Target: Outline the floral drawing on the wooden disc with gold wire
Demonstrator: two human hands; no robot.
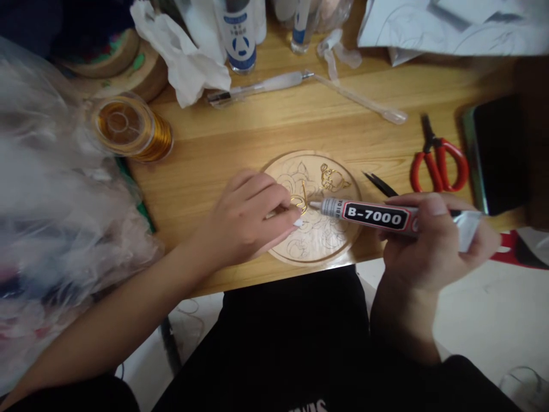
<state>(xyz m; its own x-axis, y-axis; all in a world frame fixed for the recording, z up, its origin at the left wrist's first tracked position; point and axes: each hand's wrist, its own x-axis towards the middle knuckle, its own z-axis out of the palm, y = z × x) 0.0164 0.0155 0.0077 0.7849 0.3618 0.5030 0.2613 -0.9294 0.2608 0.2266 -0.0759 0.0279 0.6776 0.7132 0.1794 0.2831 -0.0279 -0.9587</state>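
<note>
My right hand (433, 240) is closed around a silver B-7000 glue tube (373, 216), held almost level. Its white nozzle points left, close over the round wooden board (285, 252) at the table's front edge. Pencil outlines cover the board, and a shaped gold wire outline (333, 178) lies at its upper right. On the board's left side, my left hand (253, 214) has its fingers pinched together. A small white cap (297, 222) shows at those fingertips. Beside them is a bent gold wire piece (303, 199); whether the fingers touch it I cannot tell.
Black tweezers (380, 184), red-handled pliers (437, 163) and a phone (497, 154) lie to the right. A gold wire spool (132, 129) and plastic bags (64, 200) occupy the left. Behind are a pen (261, 86), a plastic dropper (364, 102), bottles (240, 40) and crumpled tissue (180, 57).
</note>
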